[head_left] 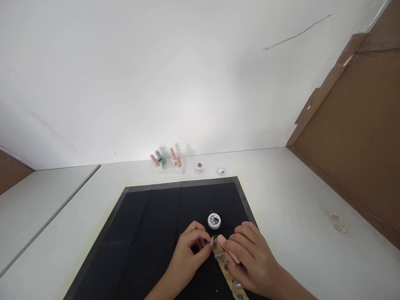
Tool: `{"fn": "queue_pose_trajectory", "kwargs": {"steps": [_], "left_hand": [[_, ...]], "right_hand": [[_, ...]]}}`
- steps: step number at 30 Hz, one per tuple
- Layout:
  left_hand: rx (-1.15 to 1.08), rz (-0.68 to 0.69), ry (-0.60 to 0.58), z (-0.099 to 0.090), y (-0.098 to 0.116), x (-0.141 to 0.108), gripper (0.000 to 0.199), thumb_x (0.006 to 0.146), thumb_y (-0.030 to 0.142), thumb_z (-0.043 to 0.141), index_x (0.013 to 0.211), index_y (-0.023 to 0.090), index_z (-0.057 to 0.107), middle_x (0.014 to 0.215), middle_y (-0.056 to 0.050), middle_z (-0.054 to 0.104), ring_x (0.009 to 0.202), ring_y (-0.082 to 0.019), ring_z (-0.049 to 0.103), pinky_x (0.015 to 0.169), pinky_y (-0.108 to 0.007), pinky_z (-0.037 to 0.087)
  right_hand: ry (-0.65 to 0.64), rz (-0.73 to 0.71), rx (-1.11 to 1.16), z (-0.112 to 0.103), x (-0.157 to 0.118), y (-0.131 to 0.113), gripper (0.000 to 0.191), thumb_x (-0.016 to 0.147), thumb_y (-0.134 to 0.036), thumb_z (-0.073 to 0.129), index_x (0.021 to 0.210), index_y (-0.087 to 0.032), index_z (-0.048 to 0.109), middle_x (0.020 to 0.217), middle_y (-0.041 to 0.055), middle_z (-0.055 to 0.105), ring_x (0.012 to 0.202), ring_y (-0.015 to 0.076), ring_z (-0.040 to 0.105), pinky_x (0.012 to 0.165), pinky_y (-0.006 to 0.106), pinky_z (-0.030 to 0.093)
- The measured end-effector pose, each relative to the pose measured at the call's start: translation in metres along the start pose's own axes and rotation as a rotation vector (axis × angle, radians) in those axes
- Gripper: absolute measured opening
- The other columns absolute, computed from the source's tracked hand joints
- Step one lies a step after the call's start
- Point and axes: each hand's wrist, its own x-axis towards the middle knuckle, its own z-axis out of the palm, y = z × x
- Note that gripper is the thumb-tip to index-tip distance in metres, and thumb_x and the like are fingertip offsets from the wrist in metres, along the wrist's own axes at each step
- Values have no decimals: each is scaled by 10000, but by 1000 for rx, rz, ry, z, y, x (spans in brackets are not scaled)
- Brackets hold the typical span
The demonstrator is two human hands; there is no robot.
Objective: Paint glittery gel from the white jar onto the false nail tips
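Note:
On the black mat, a tan strip point(229, 276) runs down toward the bottom edge, with several shiny grey-green nail-like pieces point(219, 255) along it. My left hand point(190, 250) pinches at the top end of the strip, its thumb and index finger closed on a grey-green piece point(213, 241). My right hand point(250, 254) grips a pink nail polish cap point(230, 250), whose tip end is close to that piece. Whether a brush touches the piece is too small to tell. A small round jar point(214, 221) with silvery contents stands just above both hands.
Pink-capped and grey-capped bottles point(158, 160) stand behind the black mat point(156, 216), near the white wall. An open square bottle point(199, 168) and a small round dish point(220, 171) are beside them. Two small round items point(335, 217) lie at the right, by the brown cardboard point(359, 166).

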Motion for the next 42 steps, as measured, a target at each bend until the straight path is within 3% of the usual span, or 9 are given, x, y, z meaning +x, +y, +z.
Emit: {"fn": "queue_pose_trajectory", "kwargs": {"steps": [42], "left_hand": [[-130,-50,51,-3,1,2,86,749,219,633,686,165,654,820,-16,484,665,-111,480,591,-231,392]], "right_hand": [[68,-3,-2,-3,2,0,183,769,-26,518,927,-100,574,632,53,589,615,172,470,574,338,410]]}}
